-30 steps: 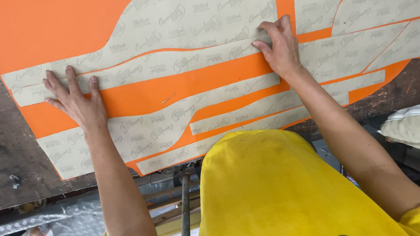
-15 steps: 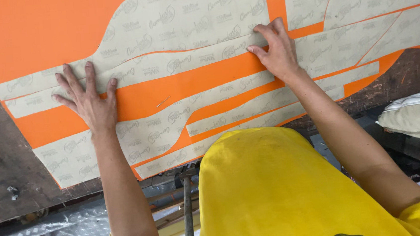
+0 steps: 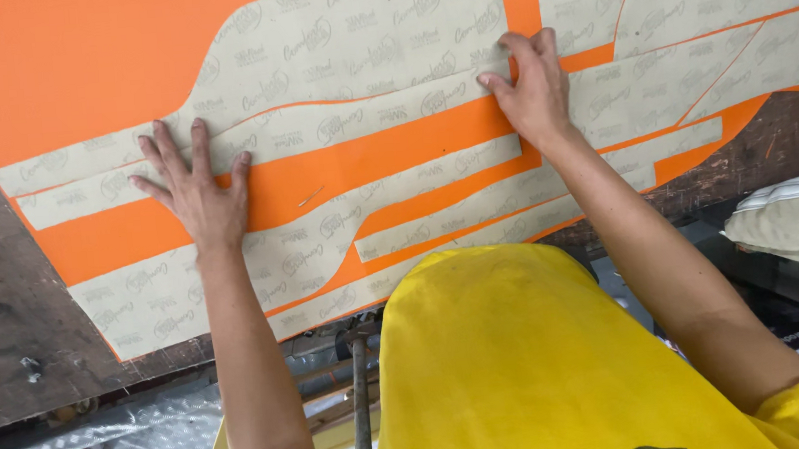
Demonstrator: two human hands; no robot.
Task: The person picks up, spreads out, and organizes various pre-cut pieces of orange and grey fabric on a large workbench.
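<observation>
two hands flat, fingers spread: left hand [image 3: 195, 188], right hand [image 3: 530, 95] pressing orange sheet [image 3: 73, 60].

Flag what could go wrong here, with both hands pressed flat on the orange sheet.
1. The orange sheet overhangs the dark worktop at its lower edge, so pressure from the left hand might shift or bend it.
2. The right hand sits on the edge of a beige masking strip; a sideways slide could lift or crease that edge.
3. A small speck on the orange band could get pressed in.
</observation>
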